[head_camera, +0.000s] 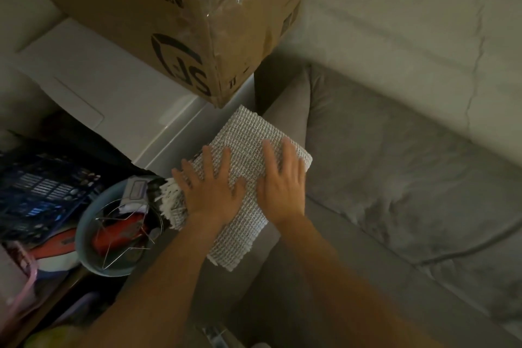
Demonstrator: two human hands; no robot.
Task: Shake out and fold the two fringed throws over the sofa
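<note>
A white waffle-weave throw (245, 135), folded into a rectangle, lies on the grey sofa's armrest (285, 118). Its white fringe (169, 200) hangs off the left edge. Under that fringe a darker layer shows, possibly a second throw; I cannot tell. My left hand (213, 189) lies flat on the folded throw near the fringe, fingers spread. Beside it, my right hand (282, 178) presses flat on the throw's right half, fingers straight. Neither hand grips anything.
A large cardboard box (175, 17) sits on a white cabinet (113, 93) just behind the armrest. Left of the armrest are a grey bowl (87, 237) holding wire and red items, and a dark blue crate (42, 189). The sofa seat cushion (409, 178) lies to the right.
</note>
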